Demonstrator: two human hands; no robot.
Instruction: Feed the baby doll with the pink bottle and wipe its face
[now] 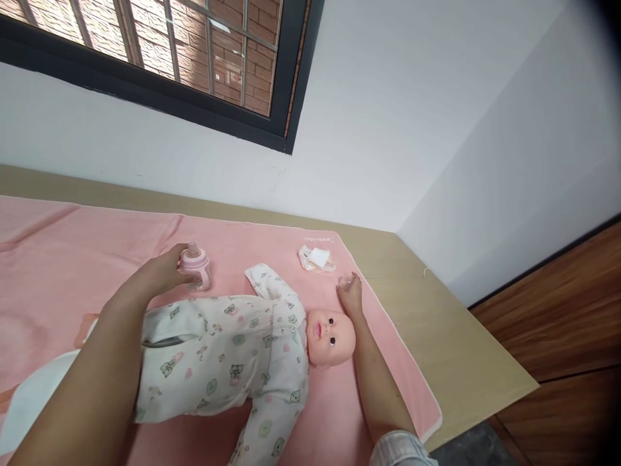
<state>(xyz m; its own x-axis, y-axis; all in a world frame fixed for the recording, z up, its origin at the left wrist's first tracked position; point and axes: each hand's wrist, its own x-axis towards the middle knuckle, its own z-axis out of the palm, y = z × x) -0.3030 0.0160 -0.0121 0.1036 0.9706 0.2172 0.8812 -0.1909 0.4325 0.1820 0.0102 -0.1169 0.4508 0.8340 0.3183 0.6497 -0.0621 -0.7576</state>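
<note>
A pink-and-clear bottle (195, 264) is grasped round its side by the fingers of the left hand (162, 272), above the pink blanket (233, 246) and beside the doll's patterned suit (218, 349). It looks light, stiff and smooth, perhaps slippery — best gripped at the rounded body, clear of the soft-looking teat (193, 249). A small clear piece (346, 281) is pinched in the right hand (354, 299), near the doll's smooth, round head (334, 340); its exact shape cannot be told. Crumpled, thin-looking packaging (317, 257) is seen close by.
</note>
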